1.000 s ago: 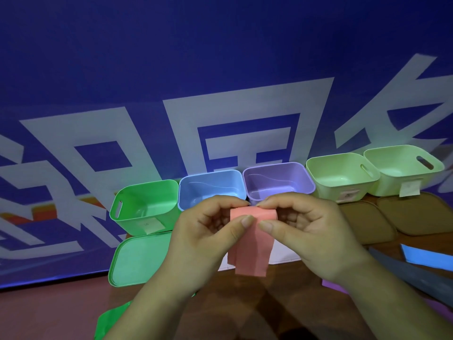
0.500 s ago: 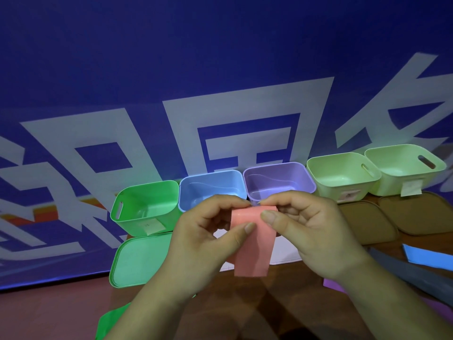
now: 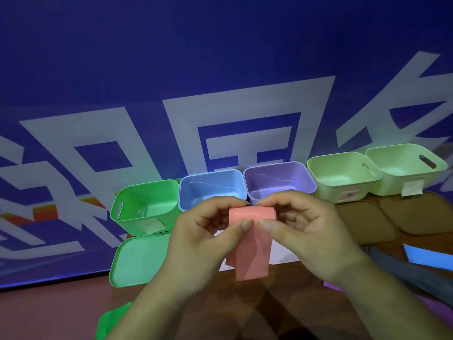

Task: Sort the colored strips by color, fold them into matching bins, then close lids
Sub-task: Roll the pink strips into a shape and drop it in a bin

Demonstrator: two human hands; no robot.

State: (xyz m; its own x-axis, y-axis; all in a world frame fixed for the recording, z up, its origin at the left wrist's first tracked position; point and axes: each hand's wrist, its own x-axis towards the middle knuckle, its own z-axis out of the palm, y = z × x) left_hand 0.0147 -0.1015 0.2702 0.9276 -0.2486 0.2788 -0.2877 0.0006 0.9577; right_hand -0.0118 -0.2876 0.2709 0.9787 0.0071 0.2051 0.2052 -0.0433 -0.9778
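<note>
Backdrop: a blue wall (image 3: 220, 69) with big white characters is standing behind a brown table (image 3: 294, 305).
Bins: the green bin (image 3: 147, 204), blue bin (image 3: 210, 187), purple bin (image 3: 279, 180) and two pale bins (image 3: 343, 175) are sitting open in a row.
Strip: the pink strip (image 3: 252, 251) is hanging above the table, in front of the blue and purple bins, doubled over at its top with the tails dangling.
Handling: it is looking light, thin and limp, likely creasing easily and sagging if held by one end. The folded top edge, near both corners, is seeming the best hold.
Left hand (image 3: 203, 241): it is pinching the fold's left side, thumb (image 3: 241, 229) in front, forefinger curling over the top.
Right hand (image 3: 313, 236): it is pinching the right side likewise, thumb (image 3: 269, 227) pressing the front.
Fingers: they are curling close, barely parted, gripping only the strip.
</note>
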